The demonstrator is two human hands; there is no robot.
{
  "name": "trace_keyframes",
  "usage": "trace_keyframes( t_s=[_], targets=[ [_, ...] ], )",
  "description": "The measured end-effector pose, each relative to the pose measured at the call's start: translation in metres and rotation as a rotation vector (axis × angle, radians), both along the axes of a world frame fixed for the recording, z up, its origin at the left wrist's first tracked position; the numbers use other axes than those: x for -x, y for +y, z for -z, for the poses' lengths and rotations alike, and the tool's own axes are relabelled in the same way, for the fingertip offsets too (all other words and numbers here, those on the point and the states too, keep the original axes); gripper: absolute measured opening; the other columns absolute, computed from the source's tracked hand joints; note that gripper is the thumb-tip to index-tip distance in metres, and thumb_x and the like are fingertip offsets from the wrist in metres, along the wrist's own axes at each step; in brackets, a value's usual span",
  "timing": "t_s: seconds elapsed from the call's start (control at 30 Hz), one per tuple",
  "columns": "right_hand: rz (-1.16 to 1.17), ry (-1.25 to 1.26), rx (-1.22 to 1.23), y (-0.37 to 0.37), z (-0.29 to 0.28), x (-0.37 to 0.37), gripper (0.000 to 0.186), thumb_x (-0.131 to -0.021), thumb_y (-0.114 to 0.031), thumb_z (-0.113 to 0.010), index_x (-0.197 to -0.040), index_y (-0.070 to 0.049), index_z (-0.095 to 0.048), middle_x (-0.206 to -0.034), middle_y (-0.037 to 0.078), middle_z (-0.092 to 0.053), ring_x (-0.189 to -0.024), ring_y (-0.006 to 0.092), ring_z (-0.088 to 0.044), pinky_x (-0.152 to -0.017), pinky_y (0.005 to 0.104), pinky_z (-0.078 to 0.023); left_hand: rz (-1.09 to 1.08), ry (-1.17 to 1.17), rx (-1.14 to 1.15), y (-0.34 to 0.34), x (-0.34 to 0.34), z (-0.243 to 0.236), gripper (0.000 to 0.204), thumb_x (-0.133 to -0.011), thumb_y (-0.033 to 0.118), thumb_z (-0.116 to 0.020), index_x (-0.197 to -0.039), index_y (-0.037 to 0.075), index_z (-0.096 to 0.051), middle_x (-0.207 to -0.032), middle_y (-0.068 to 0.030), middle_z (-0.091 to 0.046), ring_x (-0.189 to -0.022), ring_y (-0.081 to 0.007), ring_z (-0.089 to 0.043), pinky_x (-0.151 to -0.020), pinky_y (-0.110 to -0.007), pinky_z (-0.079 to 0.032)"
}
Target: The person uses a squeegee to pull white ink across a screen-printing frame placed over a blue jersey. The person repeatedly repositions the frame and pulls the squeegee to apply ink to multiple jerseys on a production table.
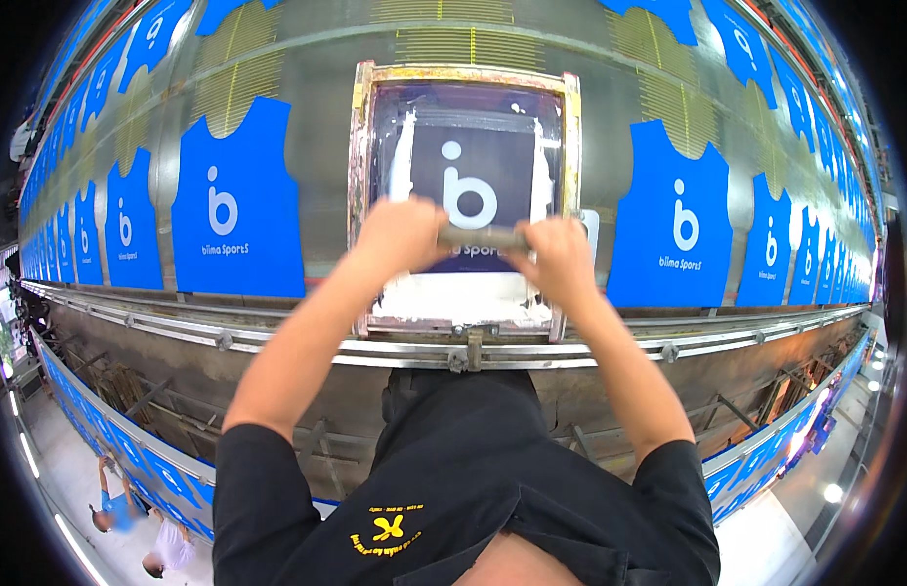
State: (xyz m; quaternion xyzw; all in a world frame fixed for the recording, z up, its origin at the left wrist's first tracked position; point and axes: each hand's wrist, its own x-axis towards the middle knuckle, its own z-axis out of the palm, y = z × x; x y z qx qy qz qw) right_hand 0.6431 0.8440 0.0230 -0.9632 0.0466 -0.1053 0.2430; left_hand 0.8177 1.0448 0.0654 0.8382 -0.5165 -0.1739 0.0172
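The left hand (pixel 402 234) and the right hand (pixel 559 256) are both closed around one squeegee (pixel 483 236), a long grey-brown bar which lies crosswise between them. The left hand grips its left end and the right hand grips its right end, with the knuckles turned up toward the camera. Both forearms come up from the lower edge and are stretched forward over the table.

The squeegee is inside a printing screen frame (pixel 359 195) — a wooden frame with worn, stained edges, lying flat on the long table (pixel 316 195). It is in the lower half of the frame, just above a band of white ink (pixel 453 303) which is spread along the near edge of the mesh. More white ink is smeared on the left and right sides of the mesh. Through the mesh a dark panel with a white round logo shape is visible.

On both sides of the frame, blue sleeveless shirt pieces lie flat in a row on the table — the nearest on the left (pixel 236 210), the nearest on the right (pixel 673 220). Each has a white logo printed on it. The rows continue far to both sides and bend with the lens.

A metal rail (pixel 277 342) runs along the near edge of the table. The person wears a black shirt (pixel 453 488) with a small yellow mark on it.
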Motion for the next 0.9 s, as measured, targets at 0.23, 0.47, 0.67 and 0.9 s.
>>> trace_keyframes(
  t_s=[0.23, 0.47, 0.67, 0.9],
  targets=[
    [0.185, 0.194, -0.019, -0.091, 0.007, -0.158, 0.040, -0.084, -0.040, -0.085, -0.092, -0.002, -0.072, -0.093, 0.018, -0.073, -0.093, 0.0404, -0.069, -0.083, 0.0502, -0.054, -0.027, 0.033, -0.108, -0.110, -0.161, 0.023, 0.043, -0.083, 0.052, -0.080, -0.101, 0.012, -0.081, -0.096, -0.0150, -0.079, -0.093, -0.0350, -0.076, -0.084, -0.048, -0.061],
    [0.114, 0.064, -0.005, -0.030, 0.040, -0.062, 0.030, -0.078, -0.026, -0.089, -0.092, -0.007, -0.071, -0.086, 0.014, -0.069, -0.085, 0.0358, -0.065, -0.078, 0.0483, -0.048, -0.098, -0.070, 0.128, -0.032, -0.051, 0.052, 0.032, -0.081, 0.046, -0.084, -0.088, 0.017, -0.076, -0.086, -0.0085, -0.075, -0.084, -0.0330, -0.075, -0.075, -0.048, -0.059],
    [0.128, -0.008, -0.078, 0.047, 0.014, 0.036, 0.030, -0.073, -0.020, -0.090, -0.092, -0.009, -0.069, -0.089, 0.009, -0.070, -0.089, 0.0300, -0.067, -0.083, 0.0433, -0.047, -0.064, 0.148, 0.080, 0.040, 0.046, 0.046, 0.031, -0.073, 0.035, -0.089, -0.094, 0.016, -0.079, -0.086, -0.0065, -0.075, -0.082, -0.0285, -0.074, -0.074, -0.044, -0.058],
    [0.088, 0.218, -0.021, -0.069, 0.005, -0.102, 0.037, -0.080, -0.038, -0.089, -0.088, -0.006, -0.072, -0.084, 0.014, -0.071, -0.085, 0.0376, -0.068, -0.077, 0.0491, -0.052, -0.092, 0.117, -0.070, -0.069, -0.095, 0.017, 0.044, -0.082, 0.054, -0.082, -0.102, 0.015, -0.082, -0.096, -0.0141, -0.079, -0.096, -0.0340, -0.077, -0.084, -0.049, -0.061]
  ],
)
